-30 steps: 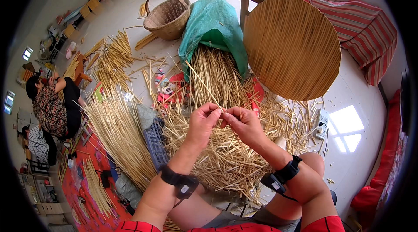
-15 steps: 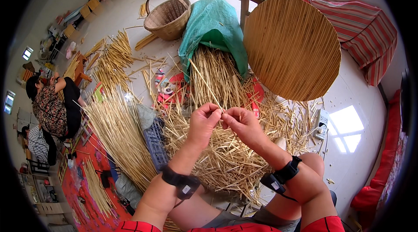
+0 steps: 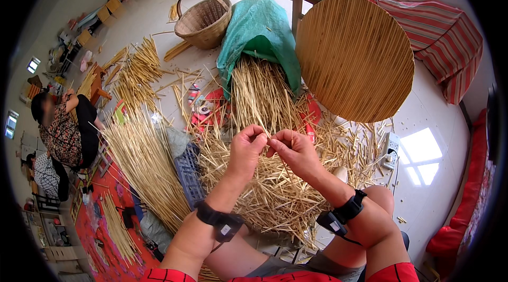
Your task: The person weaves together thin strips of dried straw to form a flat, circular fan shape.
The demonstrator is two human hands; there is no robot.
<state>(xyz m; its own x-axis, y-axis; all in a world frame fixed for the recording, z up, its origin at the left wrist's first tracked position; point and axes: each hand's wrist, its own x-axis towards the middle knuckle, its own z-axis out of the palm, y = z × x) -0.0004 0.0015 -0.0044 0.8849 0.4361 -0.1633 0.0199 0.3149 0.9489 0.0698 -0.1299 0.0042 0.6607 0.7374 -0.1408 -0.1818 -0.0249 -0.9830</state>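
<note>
My left hand [image 3: 245, 148] and my right hand [image 3: 296, 152] meet in front of me, thumbs and fingertips pinched close together on a thin straw stalk [image 3: 257, 115]. Its upper part slants up and away from my fingers and blends into the straw behind; the pinched part is mostly hidden. Below my hands spreads a loose heap of short cut straw pieces [image 3: 264, 197]. Just beyond them, a bundle of stalks [image 3: 259, 83] pokes out of a green woven sack [image 3: 254, 17].
To the left, long stalks [image 3: 145, 163] lie over a blue plastic crate [image 3: 188, 173]. A wicker basket [image 3: 203, 20], a round straw panel [image 3: 354, 60] and a power strip [image 3: 390, 151] stand around the heap. Two people sit at far left, one in a flowered top [image 3: 61, 136].
The stalk no longer reaches as far toward the upper left; less of it stands out above my fingers. Both hands have barely moved, the right slightly left.
</note>
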